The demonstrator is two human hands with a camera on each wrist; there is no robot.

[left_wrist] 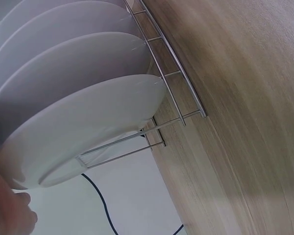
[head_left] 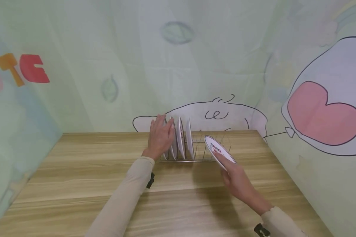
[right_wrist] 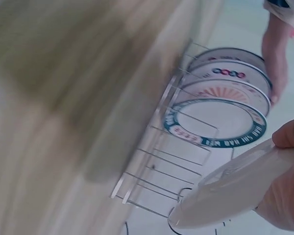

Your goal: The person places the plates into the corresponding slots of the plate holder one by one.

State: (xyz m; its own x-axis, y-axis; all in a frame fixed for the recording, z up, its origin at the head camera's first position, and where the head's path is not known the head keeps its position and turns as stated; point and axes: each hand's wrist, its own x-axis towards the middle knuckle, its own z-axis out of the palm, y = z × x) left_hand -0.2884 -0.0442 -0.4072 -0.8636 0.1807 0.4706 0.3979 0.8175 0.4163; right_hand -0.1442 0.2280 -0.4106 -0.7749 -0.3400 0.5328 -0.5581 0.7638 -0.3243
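Note:
Several white plates stand upright, side by side, in the left part of a wire dish rack [head_left: 201,161]. My left hand [head_left: 159,136] rests at the upper edges of the leftmost plates, fingers extended. In the left wrist view, the outermost plate [left_wrist: 98,122] shows its plain white underside beside that hand. My right hand [head_left: 238,181] pinches another plate [head_left: 220,152], thumb across its printed face. This plate is tilted, over the rack's right end. The right wrist view shows a plate with a green lettered rim [right_wrist: 215,122] nearest the vacant slots, and the held plate's white underside [right_wrist: 235,181].
The rack stands near the back edge of a wood-grain table [head_left: 86,177]. A cartoon-printed curtain [head_left: 130,65] hangs behind and along both sides. A dark cable [left_wrist: 102,200] shows beyond the table in the left wrist view.

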